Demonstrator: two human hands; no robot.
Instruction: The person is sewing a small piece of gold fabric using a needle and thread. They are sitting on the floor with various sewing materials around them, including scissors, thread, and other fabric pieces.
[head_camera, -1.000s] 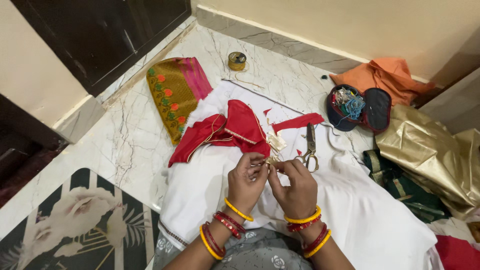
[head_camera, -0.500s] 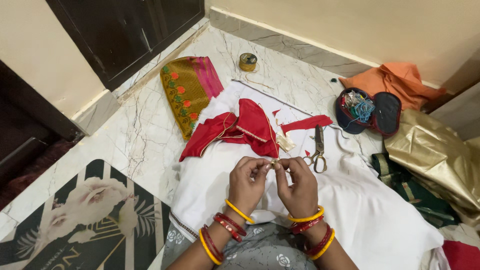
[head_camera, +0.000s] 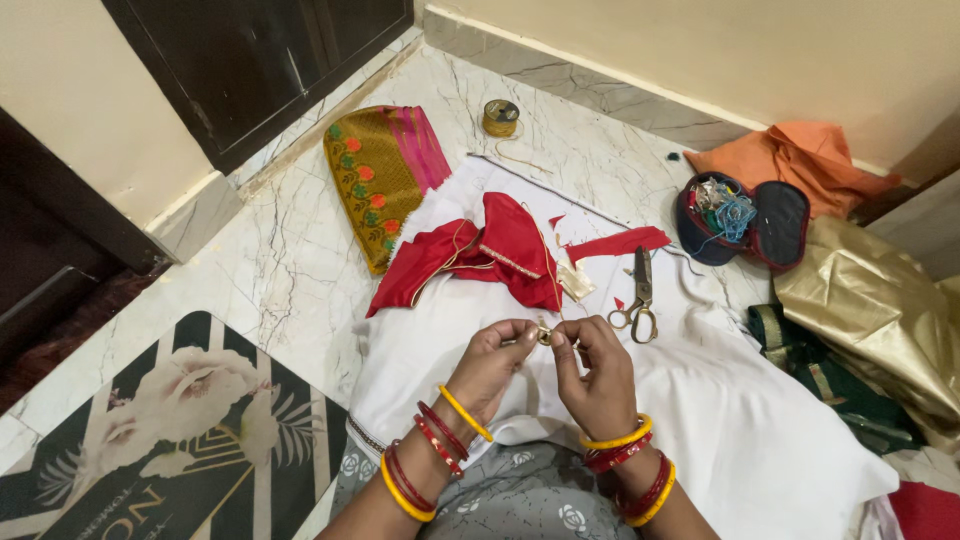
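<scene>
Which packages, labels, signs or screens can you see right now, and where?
Floor mat, bottom left: black, pale flowers, printed lettering at its lower edge.
Sewing pouch, upper right on the floor: dark, oval, zipped open, threads inside.
No screens, signs or boxed packages show.

scissors: 1 | thread spool: 1 | pouch: 1 (open) | bangles: perhaps 8

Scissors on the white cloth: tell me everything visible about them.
The scissors look like metal, with long silvery blades and brass-coloured loop handles. They lie flat and shut on the white cloth, tips toward the wall and handles toward the person. Small red fabric scraps lie near the blade tips, and one tiny scrap lies beside the blades. Neither hand touches them; the right hand is nearest, just below the handles.
</scene>
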